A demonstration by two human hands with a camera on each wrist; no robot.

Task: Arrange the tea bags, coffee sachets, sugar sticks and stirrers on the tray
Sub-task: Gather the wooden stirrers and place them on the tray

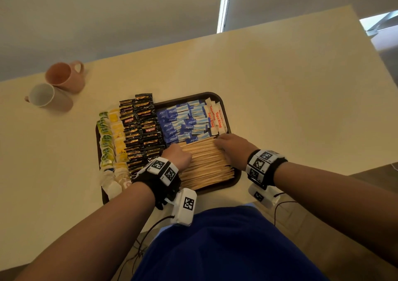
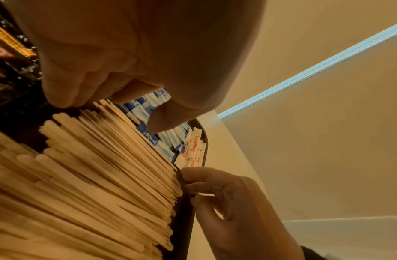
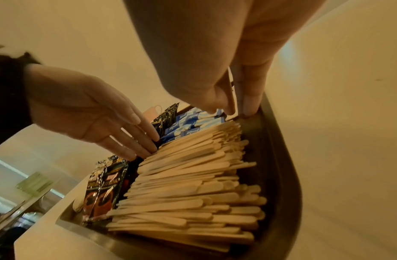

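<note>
Here we see a dark brown tray on a pale counter, filled in sections. The tea bags, green and yellow, run along its left edge; beside them lies a column of black coffee sachets. Blue sugar sticks and a few white ones with orange lettering take the far right part, and a broad bed of wooden stirrers fills the near right part.

Both hands rest at the far end of the stirrers. The left hand meets their left ends, where they border the coffee sachets; in the right wrist view its fingers are straight, close together, and touching the stick ends, grasping nothing. The right hand sits at the right ends, near the tray's rim. Its fingers are bent, with the tips against the stick ends, and we cannot tell whether they pinch anything.

Two mugs stand well apart from the tray at the far left of the counter: a pink mug and, just beside it, a mug with a white inside.
</note>
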